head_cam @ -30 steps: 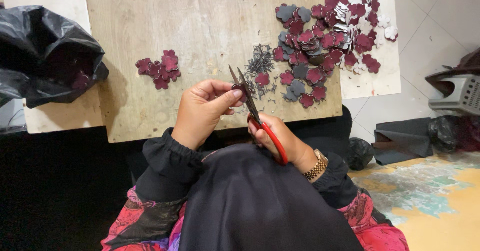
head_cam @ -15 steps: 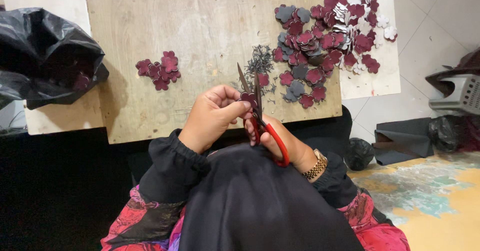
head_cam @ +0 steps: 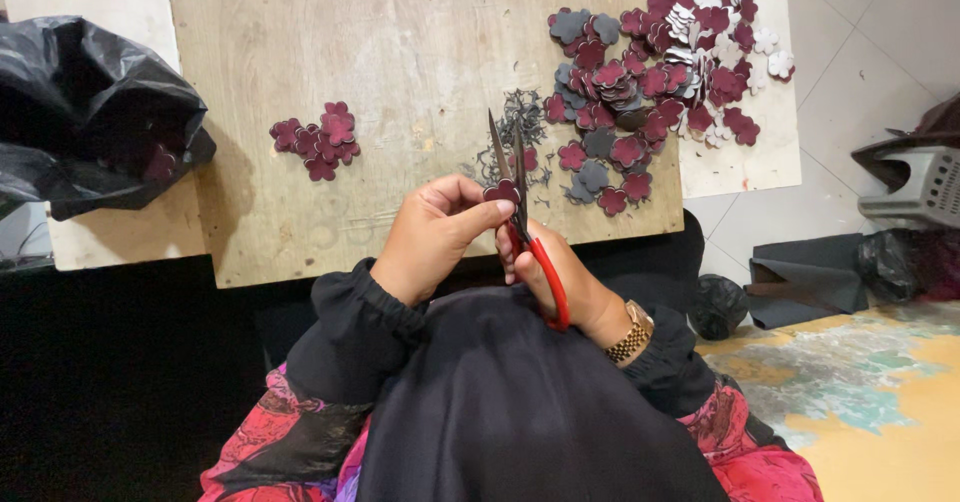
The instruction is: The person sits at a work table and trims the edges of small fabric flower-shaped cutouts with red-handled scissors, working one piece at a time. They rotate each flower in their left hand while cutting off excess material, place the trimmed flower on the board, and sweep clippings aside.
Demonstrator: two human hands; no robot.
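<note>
My left hand (head_cam: 432, 239) pinches a small maroon flower-shaped piece (head_cam: 501, 192) between thumb and fingers. My right hand (head_cam: 560, 277) grips red-handled scissors (head_cam: 520, 212), whose dark blades point up and away, right beside the piece. Both hands hover over the near edge of a wooden board (head_cam: 400, 72). A small cluster of maroon flower pieces (head_cam: 318, 140) lies on the board to the left. A large heap of maroon and grey flower pieces (head_cam: 650, 82) lies to the right.
Dark trimmings (head_cam: 520, 122) are scattered on the board beyond the scissors. A black plastic bag (head_cam: 95, 117) sits at the left. A white panel (head_cam: 755, 157) lies under the heap's right side. A grey crate (head_cam: 925, 182) and dark bags (head_cam: 800, 277) rest on the tiled floor.
The scissors and both hands shifted slightly right and nearer to me, and the blades now stand more upright. My left hand keeps its pinch on the flower piece.
</note>
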